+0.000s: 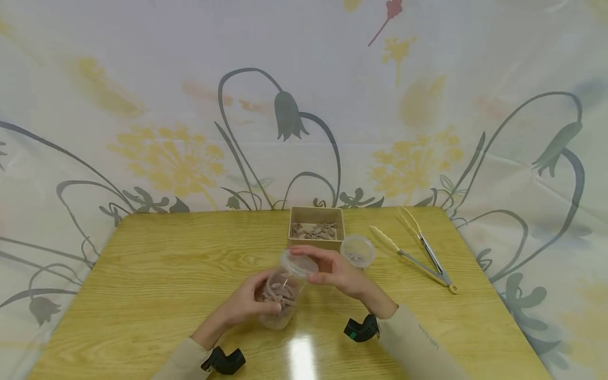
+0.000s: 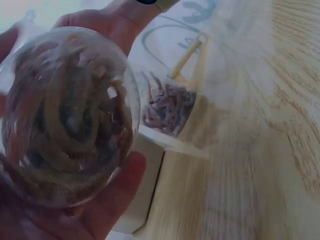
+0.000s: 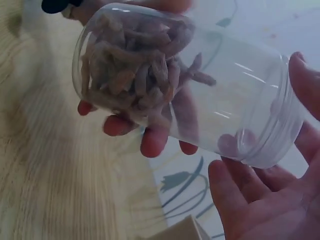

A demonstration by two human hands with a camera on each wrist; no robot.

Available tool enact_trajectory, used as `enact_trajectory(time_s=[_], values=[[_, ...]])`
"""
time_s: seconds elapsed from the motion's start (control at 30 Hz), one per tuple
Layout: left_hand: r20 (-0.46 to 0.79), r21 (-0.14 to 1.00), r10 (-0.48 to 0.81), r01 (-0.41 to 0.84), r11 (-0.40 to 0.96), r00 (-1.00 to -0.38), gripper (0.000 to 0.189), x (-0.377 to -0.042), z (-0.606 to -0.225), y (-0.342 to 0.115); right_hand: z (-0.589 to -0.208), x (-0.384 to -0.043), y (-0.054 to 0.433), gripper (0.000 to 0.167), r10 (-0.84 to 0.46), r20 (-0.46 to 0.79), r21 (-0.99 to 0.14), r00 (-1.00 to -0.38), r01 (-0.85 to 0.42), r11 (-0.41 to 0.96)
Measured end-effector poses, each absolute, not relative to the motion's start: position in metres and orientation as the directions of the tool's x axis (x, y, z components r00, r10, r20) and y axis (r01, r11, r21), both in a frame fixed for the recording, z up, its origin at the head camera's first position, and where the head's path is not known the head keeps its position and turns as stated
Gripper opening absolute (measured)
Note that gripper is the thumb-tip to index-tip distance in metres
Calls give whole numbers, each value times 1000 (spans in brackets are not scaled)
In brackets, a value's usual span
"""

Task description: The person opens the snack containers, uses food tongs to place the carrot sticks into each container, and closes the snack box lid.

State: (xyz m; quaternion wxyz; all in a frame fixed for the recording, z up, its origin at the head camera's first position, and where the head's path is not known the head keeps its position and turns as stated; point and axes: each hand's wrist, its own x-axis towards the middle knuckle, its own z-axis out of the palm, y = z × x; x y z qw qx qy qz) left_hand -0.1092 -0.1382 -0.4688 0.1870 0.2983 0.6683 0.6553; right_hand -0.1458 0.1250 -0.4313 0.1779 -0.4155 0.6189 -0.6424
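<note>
A clear plastic jar, its lower part full of pinkish-brown strips, tilts above the table in my left hand. The fingers and thumb of that hand wrap around the jar's lower half. My right hand grips the translucent lid, thumb on one side and fingertips on the other. In the right wrist view, the lid sits on the jar's mouth and strips lie heaped toward the base. The jar's round bottom faces the camera in the left wrist view.
Behind the hands, a beige rectangular box holds similar strips. A second clear round container with some strips stands beside its right corner. Tongs with cream tips lie spread farther right. A floral-printed sheet hangs behind the wooden table.
</note>
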Motion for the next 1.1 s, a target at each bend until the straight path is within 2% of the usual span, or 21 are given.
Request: enact_trajectory(time_s=[0.13, 0.3, 0.4, 0.5, 0.67, 0.77, 1.1], values=[[138, 980, 623, 196, 24, -770, 77, -109, -468, -135, -433, -144, 123, 56, -724, 319, -929, -611, -351, -114], [127, 975, 556, 207, 84, -822, 60, -109, -467, -132, -440, -137, 114, 50, -662, 368, -904, -653, -418, -90], [108, 975, 518, 191, 109, -848, 58, -109, -466, -133, -446, -133, 108, 50, -625, 408, -877, -666, -477, -64], [103, 975, 499, 186, 119, -861, 63, -110, -464, -133, -452, -130, 103, 66, -608, 451, -847, -653, -528, -61], [106, 980, 507, 177, 94, -855, 62, -111, -461, -134, -454, -127, 98, 92, -570, 469, -829, -674, -559, -21], [121, 977, 495, 192, 96, -861, 61, -111, -459, -134, -454, -125, 94, 91, -538, 474, -828, -697, -561, -3], [160, 964, 454, 238, 120, -877, 60, -110, -461, -132, -459, -122, 90, 89, -511, 518, -804, -686, -594, -18]])
